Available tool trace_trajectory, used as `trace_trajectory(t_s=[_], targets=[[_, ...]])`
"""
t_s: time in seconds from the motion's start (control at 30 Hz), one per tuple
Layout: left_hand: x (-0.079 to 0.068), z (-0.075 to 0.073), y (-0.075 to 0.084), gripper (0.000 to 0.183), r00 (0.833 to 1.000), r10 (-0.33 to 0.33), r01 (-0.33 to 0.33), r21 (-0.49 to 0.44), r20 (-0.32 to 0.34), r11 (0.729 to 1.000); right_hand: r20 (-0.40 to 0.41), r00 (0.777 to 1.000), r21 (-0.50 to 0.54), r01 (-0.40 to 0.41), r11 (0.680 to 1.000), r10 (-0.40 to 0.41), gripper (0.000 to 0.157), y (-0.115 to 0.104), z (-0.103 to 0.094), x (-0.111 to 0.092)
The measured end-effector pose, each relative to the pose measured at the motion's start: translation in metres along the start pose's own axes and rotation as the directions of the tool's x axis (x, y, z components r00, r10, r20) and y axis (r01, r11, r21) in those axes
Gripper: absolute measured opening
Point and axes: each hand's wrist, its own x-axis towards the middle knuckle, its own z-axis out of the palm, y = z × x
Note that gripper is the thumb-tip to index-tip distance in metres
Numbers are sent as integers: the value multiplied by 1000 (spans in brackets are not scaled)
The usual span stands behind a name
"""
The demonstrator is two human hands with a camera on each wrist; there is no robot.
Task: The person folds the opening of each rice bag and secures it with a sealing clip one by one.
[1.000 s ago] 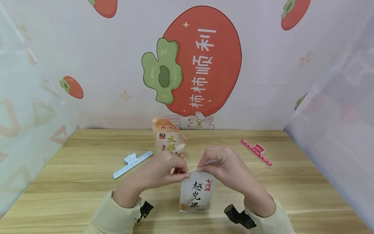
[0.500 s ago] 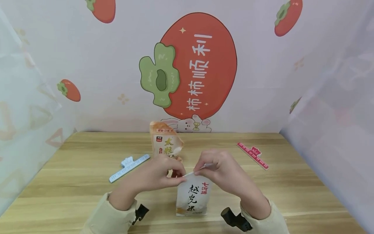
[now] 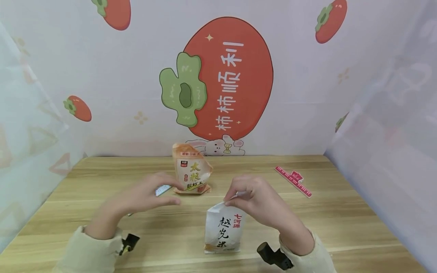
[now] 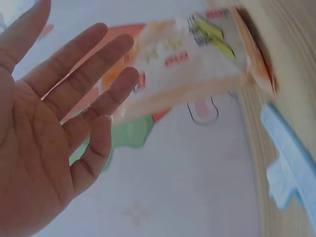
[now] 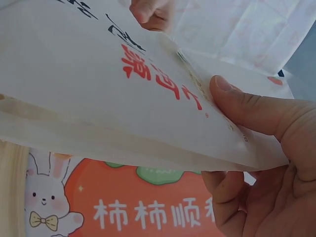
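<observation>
A small white rice bag with black and red lettering stands upright near the front of the table. My right hand pinches its top edge between thumb and fingers; the right wrist view shows the thumb on the printed face. My left hand is apart from the bag, off to its left, fingers spread and holding nothing. In the left wrist view its palm faces the camera. A light blue sealing clip lies mostly hidden beneath the left hand in the head view; the left wrist view shows the clip more fully.
An orange and white rice bag stands behind the white one, its top slanting. On the right of the wooden table lies a red sealing clip. A printed cloth backdrop closes off the back, with pale side sheets.
My left hand has let go of the white rice bag's top and moved left, over the blue clip. The right hand keeps its pinch. The head view has shifted slightly.
</observation>
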Motion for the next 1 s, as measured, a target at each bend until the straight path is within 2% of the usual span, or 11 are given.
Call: trace_trajectory(t_s=[0.1, 0.23, 0.37, 0.47, 0.73, 0.9, 1.0], targets=[[-8, -10, -14, 29, 1000, -3, 3, -13, 2, 1000, -2, 1000, -3, 0, 1000, 0, 14, 0, -2, 0], [-15, -20, -23, 29, 999, -33, 33, -25, 19, 999, -2, 1000, -5, 2, 1000, -2, 14, 0, -3, -1], [-15, -28, -32, 32, 997, -64, 65, -42, 34, 997, -3, 1000, -2, -5, 1000, 5, 13, 1, -3, -2], [-12, -31, -45, 34, 994, -95, 97, -53, 53, 994, -6, 1000, 9, -9, 1000, 9, 13, 2, -3, -3], [-6, -28, -87, 33, 981, -171, 177, -71, 91, 982, -6, 1000, 24, -1, 1000, 1, 12, 4, -1, -4], [-5, -22, -101, 39, 969, -209, 219, -71, 135, 973, 8, 1000, 34, 3, 999, -3, 10, 4, 0, -3], [-4, -21, -105, 37, 968, -206, 218, -78, 141, 973, 11, 1000, 27, 0, 1000, -1, 11, 2, 0, -3]])
